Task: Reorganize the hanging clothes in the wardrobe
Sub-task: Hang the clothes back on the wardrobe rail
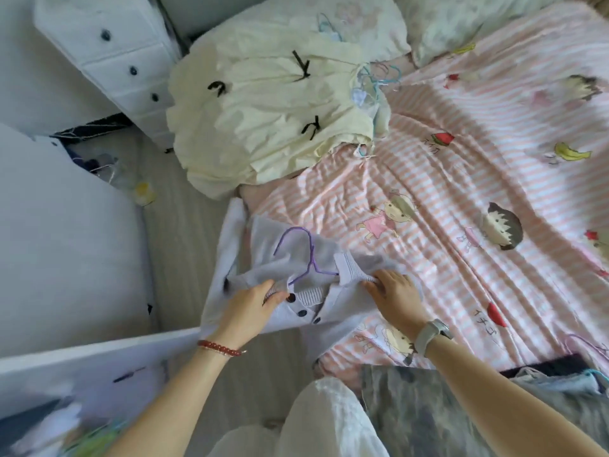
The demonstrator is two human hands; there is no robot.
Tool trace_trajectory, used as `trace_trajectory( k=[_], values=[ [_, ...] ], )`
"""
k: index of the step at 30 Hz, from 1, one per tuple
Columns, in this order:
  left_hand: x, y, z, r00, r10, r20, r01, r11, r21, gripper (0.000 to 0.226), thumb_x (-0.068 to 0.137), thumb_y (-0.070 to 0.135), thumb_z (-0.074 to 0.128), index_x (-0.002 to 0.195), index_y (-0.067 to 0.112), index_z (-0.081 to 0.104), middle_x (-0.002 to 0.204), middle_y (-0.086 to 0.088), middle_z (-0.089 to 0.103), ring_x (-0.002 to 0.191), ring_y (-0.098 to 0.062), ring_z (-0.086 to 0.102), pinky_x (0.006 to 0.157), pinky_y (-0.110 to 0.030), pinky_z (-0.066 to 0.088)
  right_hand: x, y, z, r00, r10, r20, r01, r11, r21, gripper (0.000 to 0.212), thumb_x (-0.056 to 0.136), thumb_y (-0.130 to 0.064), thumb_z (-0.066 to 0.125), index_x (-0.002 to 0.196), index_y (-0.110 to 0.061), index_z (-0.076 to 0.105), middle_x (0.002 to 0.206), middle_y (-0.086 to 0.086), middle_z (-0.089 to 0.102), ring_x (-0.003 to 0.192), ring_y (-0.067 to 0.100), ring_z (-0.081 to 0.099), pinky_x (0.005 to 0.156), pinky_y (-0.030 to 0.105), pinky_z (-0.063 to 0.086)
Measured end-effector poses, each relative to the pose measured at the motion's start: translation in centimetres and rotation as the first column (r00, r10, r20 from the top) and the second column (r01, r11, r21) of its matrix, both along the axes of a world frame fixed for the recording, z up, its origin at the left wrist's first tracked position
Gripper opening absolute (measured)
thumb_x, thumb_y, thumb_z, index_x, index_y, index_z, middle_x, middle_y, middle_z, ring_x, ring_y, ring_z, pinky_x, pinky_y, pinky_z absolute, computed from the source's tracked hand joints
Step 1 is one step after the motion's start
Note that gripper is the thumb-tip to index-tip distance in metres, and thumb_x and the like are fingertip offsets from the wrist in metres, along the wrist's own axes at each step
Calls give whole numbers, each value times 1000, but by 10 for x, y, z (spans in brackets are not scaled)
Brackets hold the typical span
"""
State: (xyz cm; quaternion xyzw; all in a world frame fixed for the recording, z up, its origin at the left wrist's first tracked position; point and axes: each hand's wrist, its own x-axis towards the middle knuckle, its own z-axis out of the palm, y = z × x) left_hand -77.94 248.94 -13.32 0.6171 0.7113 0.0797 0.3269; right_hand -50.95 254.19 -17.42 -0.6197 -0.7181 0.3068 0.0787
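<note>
One lilac cardigan (329,311) on purple hanger (298,255): our left hand (250,308) and right hand (395,296) pinch its ribbed neckline apart. We should seat both shoulders evenly before lifting.

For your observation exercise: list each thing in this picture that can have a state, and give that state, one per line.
Lilac cardigan: on the bed edge, on its hanger, top buttons undone.
Purple hanger: inside the cardigan's neck, hook lying flat.
Left hand: gripping the collar.
Right hand: pinching the ribbed collar.
Cream dress: heaped on the bed.
White drawers: shut.
</note>
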Motion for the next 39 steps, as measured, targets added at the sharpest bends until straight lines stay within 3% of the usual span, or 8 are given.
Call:
trace_trajectory(
  k=[3, 8, 13, 18, 22, 24, 33, 39],
  values=[
    [-41, -64, 5, 984, 176, 26, -176, 984, 26, 34, 90, 33, 58, 65, 12, 49, 54, -4, 46, 58, -24, 47, 57, -33, 35, -54, -22, 9, 987, 158, -11, -155, 978, 139, 24, 87, -25, 58, 79, -3, 62, 76, 12, 64, 74, 33, 60, 70, 40, 43],
    [-99, -191, 14, 858, 504, 98, -510, 859, 50, 39, 87, 27, 62, 58, 16, 39, 49, 4, 29, 53, -18, 27, 51, -30, 22, -147, -82, 29, 869, 492, 39, -468, 796, 383, 43, 87, -41, 41, 81, -6, 67, 72, 9, 64, 65, 30, 62, 66, 32, 40],
    [-141, -331, 27, 617, 786, 43, -785, 609, 112, 40, 86, 22, 64, 55, 22, 38, 57, -23, 51, 60, -39, 49, 53, -35, 29, -231, -164, 42, 607, 794, -11, -695, 538, 477, 52, 98, -36, 27, 95, -5, 69, 72, 8, 61, 65, 29, 61, 65, 32, 43],
    [-171, -443, 47, 356, 933, 52, -919, 340, 199, 27, 89, 26, 59, 65, 28, 48, 50, -1, 38, 55, -30, 45, 52, -36, 28, -318, -247, 65, 361, 927, -98, -815, 365, 450, 38, 94, -28, 39, 96, -5, 68, 76, 10, 63, 63, 28, 63, 49, 31, 52],
    [-189, -519, 75, 152, 988, 8, -904, 135, 406, 3, 89, 21, 59, 88, 22, 61, 49, -3, 45, 55, -32, 52, 51, -30, 28, -388, -308, 93, 147, 981, -128, -850, 191, 491, 24, 88, -22, 51, 94, -8, 68, 77, 5, 66, 64, 21, 64, 50, 25, 49],
    [-196, -550, 91, 57, 998, -2, -867, 51, 496, 16, 88, 15, 61, 102, 8, 64, 57, -10, 56, 59, -32, 58, 54, -29, 34, -419, -335, 108, 34, 992, -119, -844, 92, 528, 17, 82, -17, 59, 93, -10, 68, 76, 2, 67, 64, 19, 64, 52, 23, 47],
    [-237, -629, 159, -243, 965, 100, -635, -236, 736, 15, 89, 11, 59, 88, -3, 56, 68, -6, 52, 59, -25, 49, 55, -30, 34, -540, -403, 202, -366, 929, -54, -736, -253, 628, 17, 84, -24, 57, 82, -11, 68, 53, 2, 64, 42, 19, 56, 49, 13, 36],
    [-291, -646, 211, -451, 886, 104, -480, -339, 810, 24, 86, 17, 63, 99, -3, 58, 98, -20, 59, 92, -38, 55, 78, -43, 41, -604, -440, 256, -442, 885, -148, -705, -240, 668, 18, 89, -17, 56, 74, -8, 58, 50, -4, 42, 46, 19, 43, 52, 23, 28]
  ],
)
